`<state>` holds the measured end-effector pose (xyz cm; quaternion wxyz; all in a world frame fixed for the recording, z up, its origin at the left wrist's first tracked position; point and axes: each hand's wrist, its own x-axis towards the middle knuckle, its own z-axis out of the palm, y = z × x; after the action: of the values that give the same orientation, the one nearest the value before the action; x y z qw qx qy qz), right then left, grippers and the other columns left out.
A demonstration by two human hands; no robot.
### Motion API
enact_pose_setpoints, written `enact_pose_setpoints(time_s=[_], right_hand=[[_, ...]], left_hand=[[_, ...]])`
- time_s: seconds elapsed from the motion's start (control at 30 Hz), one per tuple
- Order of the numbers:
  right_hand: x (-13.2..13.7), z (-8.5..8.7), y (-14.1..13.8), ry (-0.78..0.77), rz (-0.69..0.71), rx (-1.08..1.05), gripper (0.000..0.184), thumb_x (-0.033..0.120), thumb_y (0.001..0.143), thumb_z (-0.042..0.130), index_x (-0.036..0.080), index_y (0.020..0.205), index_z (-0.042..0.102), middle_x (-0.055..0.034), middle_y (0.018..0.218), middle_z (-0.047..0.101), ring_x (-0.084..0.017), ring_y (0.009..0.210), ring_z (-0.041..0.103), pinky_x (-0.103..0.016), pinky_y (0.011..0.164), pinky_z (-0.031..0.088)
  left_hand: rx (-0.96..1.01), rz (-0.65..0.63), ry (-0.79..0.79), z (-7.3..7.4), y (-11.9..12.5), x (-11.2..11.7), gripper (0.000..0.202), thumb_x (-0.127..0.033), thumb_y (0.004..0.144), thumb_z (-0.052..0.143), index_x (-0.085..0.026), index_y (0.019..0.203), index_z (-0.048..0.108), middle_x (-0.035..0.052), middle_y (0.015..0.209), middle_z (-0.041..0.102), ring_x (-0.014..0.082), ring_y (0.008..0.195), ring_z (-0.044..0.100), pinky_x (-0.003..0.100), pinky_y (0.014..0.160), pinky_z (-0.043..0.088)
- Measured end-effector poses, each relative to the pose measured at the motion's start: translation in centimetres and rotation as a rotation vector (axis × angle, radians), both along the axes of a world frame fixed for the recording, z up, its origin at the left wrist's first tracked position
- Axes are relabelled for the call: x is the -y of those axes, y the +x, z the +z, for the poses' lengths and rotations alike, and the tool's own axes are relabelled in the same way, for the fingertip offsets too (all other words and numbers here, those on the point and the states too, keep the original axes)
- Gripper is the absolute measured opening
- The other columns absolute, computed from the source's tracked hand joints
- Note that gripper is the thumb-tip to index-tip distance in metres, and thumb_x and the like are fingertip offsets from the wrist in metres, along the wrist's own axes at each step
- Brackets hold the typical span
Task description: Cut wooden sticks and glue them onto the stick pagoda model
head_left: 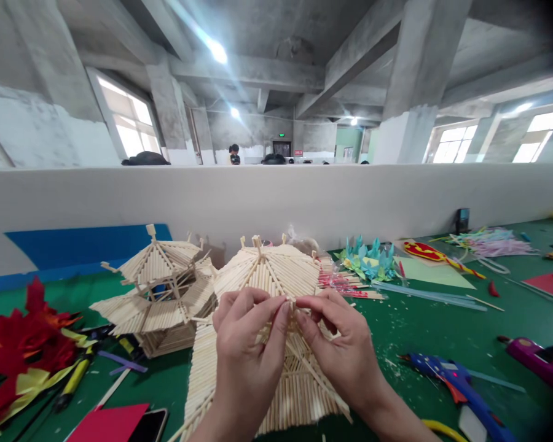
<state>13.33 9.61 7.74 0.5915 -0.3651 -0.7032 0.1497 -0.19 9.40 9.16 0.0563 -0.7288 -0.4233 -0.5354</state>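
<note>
In front of me stands a pagoda model (265,270) built from thin wooden sticks, with a ribbed roof and a wide stick-covered lower tier. My left hand (253,344) and my right hand (338,341) meet at the near edge of its upper roof. Thumb and forefinger of each are pinched together, fingertips almost touching. A small piece of wooden stick (291,301) shows pale between them, mostly covered by the fingers. Behind my hands, part of the model's middle is hidden. Another, smaller stick pagoda (166,301) sits just left of it.
Right on the green table lie a blue glue gun (456,380), a purple glue gun (541,362), clear glue sticks (433,296) and red-tipped sticks (345,283). A blue-green paper craft (368,261) stands behind. Red paper leaves (25,353) and a phone (150,425) are left. A white partition (239,196) rises behind.
</note>
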Motion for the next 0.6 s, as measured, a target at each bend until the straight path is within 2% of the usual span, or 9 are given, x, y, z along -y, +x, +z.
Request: enact_pose_setpoints(time_s=[0.37, 0.6], right_hand=[[-0.02, -0.21, -0.25, 0.000, 0.011, -0.019, 0.015, 0.015, 0.079, 0.055, 0.016, 0.090, 0.064, -0.0028, 0.076, 0.059, -0.012, 0.068, 0.055, -0.024, 0.059, 0.046], [0.03, -0.04, -0.32, 0.007, 0.006, -0.024, 0.015, 0.015, 0.079, 0.054, 0.016, 0.090, 0.064, -0.0033, 0.075, 0.059, -0.013, 0.067, 0.055, -0.025, 0.058, 0.046]], left_hand=[[-0.005, -0.009, -0.001, 0.05, 0.17, 0.08, 0.009, -0.014, 0.073, 0.060, -0.021, 0.078, 0.064, 0.0016, 0.068, 0.056, 0.0190, 0.068, 0.046, 0.036, 0.064, 0.036], [0.008, 0.004, -0.022, 0.09, 0.28, 0.03, 0.009, -0.015, 0.074, 0.060, -0.022, 0.077, 0.065, 0.0019, 0.069, 0.057, 0.0197, 0.070, 0.046, 0.037, 0.065, 0.037]])
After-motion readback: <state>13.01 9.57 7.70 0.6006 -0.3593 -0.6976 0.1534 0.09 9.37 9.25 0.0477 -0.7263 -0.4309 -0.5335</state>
